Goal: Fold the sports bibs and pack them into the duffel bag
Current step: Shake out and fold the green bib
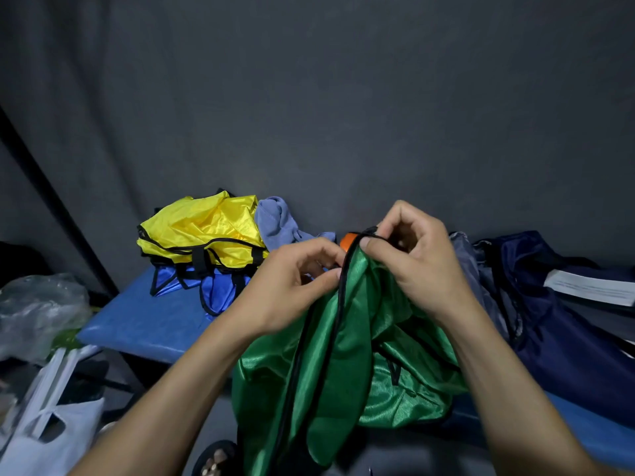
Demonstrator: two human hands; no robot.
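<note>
Against a dark grey backdrop, over a blue mat, both the left hand and right hand pinch the green bib by its black trim at centre, hanging toward 6 o'clock; it looks light, limp and slippery, best gripped along that hem.

Blue mat: bare strip left open at its near-left. Far-left corner taken up by heaped yellow bibs and blue bibs; right end covered by navy duffel bag.
</note>
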